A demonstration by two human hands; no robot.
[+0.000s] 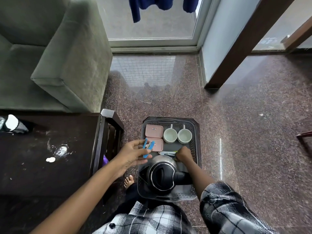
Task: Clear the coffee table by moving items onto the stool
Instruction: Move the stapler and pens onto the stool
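A grey perforated stool point(196, 139) stands on the floor right of the dark coffee table point(42, 157). On it sit two pink lidded boxes point(154, 130), two white cups point(170, 135), a steel kettle with a black lid point(163, 176) and some thin packets point(168, 153). My left hand point(133, 153) hovers over the stool's left edge, holding a small blue stapler-like item point(148, 146). My right hand point(184, 154) is lowered on the stool beside the kettle, fingers closed on the thin packets.
A green sofa point(55, 53) stands behind the coffee table. A black-and-white object point(12, 124) lies at the table's far left, with white spots point(50, 159) on its top. A glass door point(152, 22) is ahead; the granite floor lies to the right.
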